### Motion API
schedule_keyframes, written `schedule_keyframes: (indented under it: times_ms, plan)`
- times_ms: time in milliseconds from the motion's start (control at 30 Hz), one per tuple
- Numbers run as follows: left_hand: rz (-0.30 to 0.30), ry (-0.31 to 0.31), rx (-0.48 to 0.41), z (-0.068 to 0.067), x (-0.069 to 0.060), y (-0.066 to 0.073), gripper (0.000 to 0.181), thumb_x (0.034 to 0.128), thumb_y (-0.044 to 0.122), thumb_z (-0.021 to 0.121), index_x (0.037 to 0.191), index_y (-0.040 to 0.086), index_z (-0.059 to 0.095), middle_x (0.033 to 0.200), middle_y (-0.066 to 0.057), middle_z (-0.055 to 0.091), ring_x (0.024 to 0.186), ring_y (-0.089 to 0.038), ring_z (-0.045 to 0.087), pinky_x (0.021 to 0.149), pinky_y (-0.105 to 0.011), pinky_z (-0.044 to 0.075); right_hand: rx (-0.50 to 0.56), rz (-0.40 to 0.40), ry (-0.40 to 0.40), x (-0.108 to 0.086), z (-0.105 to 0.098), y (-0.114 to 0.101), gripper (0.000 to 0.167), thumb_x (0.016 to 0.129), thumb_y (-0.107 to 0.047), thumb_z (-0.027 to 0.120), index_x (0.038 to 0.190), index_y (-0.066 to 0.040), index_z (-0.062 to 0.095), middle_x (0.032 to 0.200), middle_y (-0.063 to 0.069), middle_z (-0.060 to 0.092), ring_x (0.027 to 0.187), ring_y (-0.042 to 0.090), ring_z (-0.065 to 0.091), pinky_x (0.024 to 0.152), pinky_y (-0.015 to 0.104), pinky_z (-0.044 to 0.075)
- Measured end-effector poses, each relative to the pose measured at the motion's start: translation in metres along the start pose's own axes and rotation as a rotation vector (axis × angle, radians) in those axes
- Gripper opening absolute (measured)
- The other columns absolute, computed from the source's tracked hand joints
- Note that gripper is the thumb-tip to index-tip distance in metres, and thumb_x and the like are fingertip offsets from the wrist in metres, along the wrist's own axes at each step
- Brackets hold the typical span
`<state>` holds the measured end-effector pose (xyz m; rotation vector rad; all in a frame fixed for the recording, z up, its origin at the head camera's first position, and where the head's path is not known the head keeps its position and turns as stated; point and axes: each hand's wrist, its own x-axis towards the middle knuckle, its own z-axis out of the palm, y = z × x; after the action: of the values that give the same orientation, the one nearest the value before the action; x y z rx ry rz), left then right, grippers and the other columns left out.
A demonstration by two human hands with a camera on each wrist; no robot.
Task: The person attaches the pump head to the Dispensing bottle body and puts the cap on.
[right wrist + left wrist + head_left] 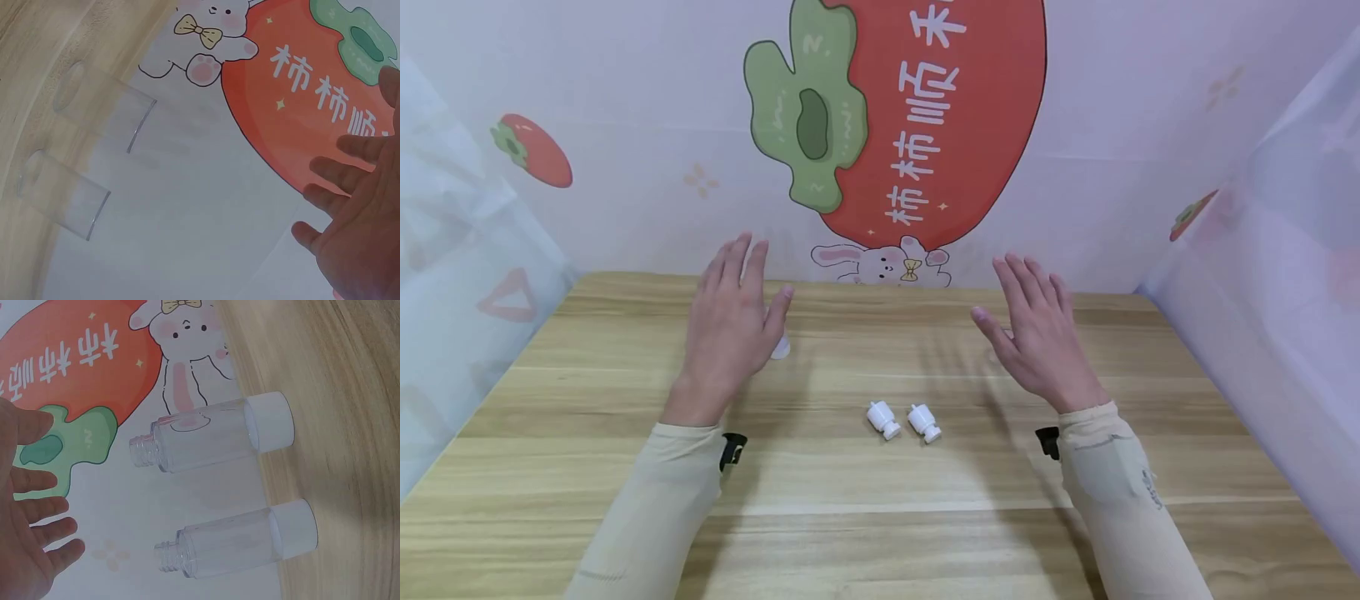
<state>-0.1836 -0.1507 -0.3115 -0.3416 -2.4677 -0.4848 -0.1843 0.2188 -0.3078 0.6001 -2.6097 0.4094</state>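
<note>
My left hand (730,325) hovers over the left side of the table with its fingers straight, holding nothing. Close by it, two clear bottles with white bases stand upright; the left wrist view shows one bottle (203,437) and the other bottle (231,547), both with bare threaded necks. On the right, my right hand (1037,333) is likewise held up with straight fingers and nothing in it. Two clear cylindrical caps, one cap (106,103) and another cap (62,194), stand near it. Between the hands lie two white pump heads, the left pump head (883,419) and the right pump head (923,422).
The wooden table (865,542) carries all of these. A white printed backdrop (647,192) with a large red persimmon and a rabbit rises along its back edge, and white cloth sides (1292,250) flank it left and right.
</note>
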Motion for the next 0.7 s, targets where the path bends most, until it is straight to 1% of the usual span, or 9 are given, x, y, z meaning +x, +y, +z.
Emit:
schedule_keyframes:
  times_ms: [100,267,367,433,567,700]
  plan:
    - [-0.006,0.021,-0.029,0.000,-0.001,0.000,0.055,0.1007,0.025,0.058,0.143,-0.007,0.046,0.150,-0.028,0.042,0.135,-0.049,0.041,0.106,-0.061,0.039,0.010,-0.012,0.011,0.000,0.000,-0.001,0.069,0.102,-0.039,0.057,0.156,-0.003,0.033,0.157,0.022,0.036,0.146,0.040,0.027,0.117,0.058,0.016]
    - [-0.028,-0.004,-0.051,-0.001,-0.002,0.001,0.052,0.1005,0.024,0.059,0.141,-0.008,0.050,0.142,-0.027,0.051,0.127,-0.047,0.049,0.097,-0.062,0.046,0.021,-0.004,0.009,-0.001,-0.001,-0.004,0.065,0.101,-0.036,0.063,0.151,-0.001,0.041,0.146,0.023,0.047,0.135,0.043,0.038,0.110,0.061,0.025]
    - [-0.041,-0.028,-0.059,0.000,-0.002,0.002,0.052,0.0998,0.024,0.061,0.140,-0.008,0.051,0.137,-0.027,0.055,0.123,-0.046,0.051,0.094,-0.061,0.047,0.032,0.000,-0.003,-0.002,-0.002,-0.006,0.061,0.100,-0.034,0.065,0.147,0.000,0.046,0.139,0.023,0.053,0.129,0.044,0.043,0.105,0.061,0.029]
    - [-0.062,-0.051,-0.066,0.000,-0.002,0.002,0.052,0.0997,0.025,0.061,0.140,-0.007,0.052,0.135,-0.027,0.056,0.121,-0.046,0.052,0.090,-0.061,0.048,0.039,0.000,-0.018,-0.003,-0.002,-0.007,0.058,0.099,-0.033,0.066,0.145,-0.001,0.049,0.135,0.023,0.056,0.126,0.044,0.045,0.104,0.061,0.031]
    - [-0.099,-0.100,-0.076,-0.001,-0.003,0.003,0.052,0.0994,0.026,0.061,0.139,-0.007,0.053,0.131,-0.028,0.058,0.116,-0.047,0.055,0.084,-0.062,0.050,0.063,-0.004,-0.058,-0.003,-0.003,-0.011,0.052,0.098,-0.030,0.068,0.139,-0.001,0.056,0.127,0.020,0.061,0.117,0.041,0.052,0.101,0.057,0.038]
    - [-0.117,-0.145,-0.074,-0.001,-0.004,0.003,0.053,0.0983,0.025,0.063,0.139,-0.007,0.052,0.128,-0.029,0.059,0.111,-0.047,0.058,0.081,-0.060,0.051,0.088,0.003,-0.103,-0.002,-0.004,-0.014,0.046,0.098,-0.028,0.069,0.134,-0.002,0.060,0.119,0.016,0.065,0.105,0.035,0.059,0.092,0.052,0.047]
